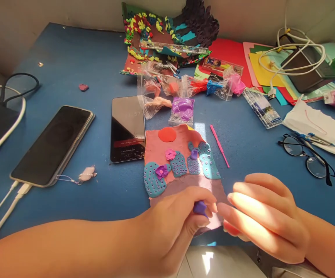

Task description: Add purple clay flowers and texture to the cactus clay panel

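My left hand (179, 227) is closed, pinching a small piece of purple-blue clay (200, 208) between thumb and fingers. Close by on the right, my right hand (267, 216) has its fingers loosely bent and a little apart, with nothing seen in them. Both hands are over the lower edge of a clay picture (170, 189). It has a pink upper part, a greyish-mauve lower part and a red-orange disc (167, 134). Blue-green dotted cactus shapes (155, 181) cross its middle, with a pink flower (170, 154) and a purple flower (162, 171).
A pink modelling tool (219, 146) lies right of the picture. Behind are bagged clay (182, 109) and a larger clay artwork (155, 34). Two phones (53, 146) (128, 129) lie left; eyeglasses (306, 154), coloured paper (228, 50) and a coiled cable (295, 50) lie right.
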{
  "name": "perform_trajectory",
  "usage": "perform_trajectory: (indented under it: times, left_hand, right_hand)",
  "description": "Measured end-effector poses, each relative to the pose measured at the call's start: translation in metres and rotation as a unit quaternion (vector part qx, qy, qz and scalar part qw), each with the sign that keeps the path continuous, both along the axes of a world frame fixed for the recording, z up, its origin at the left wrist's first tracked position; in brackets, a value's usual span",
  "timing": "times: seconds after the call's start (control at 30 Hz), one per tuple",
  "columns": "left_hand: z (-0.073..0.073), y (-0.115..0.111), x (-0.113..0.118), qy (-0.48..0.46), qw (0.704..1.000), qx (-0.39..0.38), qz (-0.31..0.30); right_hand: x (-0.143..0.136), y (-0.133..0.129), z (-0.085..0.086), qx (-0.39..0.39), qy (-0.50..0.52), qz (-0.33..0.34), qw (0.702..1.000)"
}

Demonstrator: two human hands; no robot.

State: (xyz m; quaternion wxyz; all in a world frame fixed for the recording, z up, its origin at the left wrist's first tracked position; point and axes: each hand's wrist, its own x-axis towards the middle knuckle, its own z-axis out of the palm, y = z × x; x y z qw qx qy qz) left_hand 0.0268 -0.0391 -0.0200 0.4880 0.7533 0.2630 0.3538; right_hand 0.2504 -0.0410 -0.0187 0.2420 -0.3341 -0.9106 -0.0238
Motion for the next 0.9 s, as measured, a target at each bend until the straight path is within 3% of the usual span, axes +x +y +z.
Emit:
perform_trajectory:
  times: [0.2, 0.3, 0.4, 0.5, 0.6, 0.67, 0.77, 0.9]
  left_hand:
    - [0.002, -0.003, 0.005, -0.063, 0.979, -0.192, 0.031]
    - [0.003, -0.002, 0.008, -0.093, 0.971, -0.213, 0.058]
    - [0.004, 0.0, 0.009, -0.103, 0.971, -0.204, 0.069]
    - [0.005, 0.001, 0.01, -0.096, 0.969, -0.219, 0.06]
    - [0.008, 0.002, 0.008, -0.096, 0.967, -0.234, 0.041]
    - [0.01, 0.004, 0.005, -0.086, 0.969, -0.225, 0.054]
    - [0.008, 0.005, 0.0, -0.025, 0.984, -0.165, 0.059]
    - [0.002, 0.002, -0.003, 0.006, 0.998, -0.028, -0.064]
  right_hand:
    - [-0.008, 0.01, 0.004, 0.02, 0.029, 0.052, 0.998]
    - [-0.013, 0.019, 0.007, 0.068, 0.051, 0.151, 0.985]
    - [-0.017, 0.023, 0.009, 0.07, 0.072, 0.158, 0.982]
    - [-0.02, 0.021, 0.011, 0.022, 0.109, 0.154, 0.982]
    - [-0.019, 0.018, 0.015, -0.115, 0.146, 0.161, 0.969]
    - [-0.017, 0.018, 0.018, -0.201, 0.184, 0.138, 0.952]
    - [-0.012, 0.02, 0.021, -0.213, 0.217, 0.044, 0.951]
    - [-0.01, 0.024, 0.019, -0.157, 0.186, -0.064, 0.968]
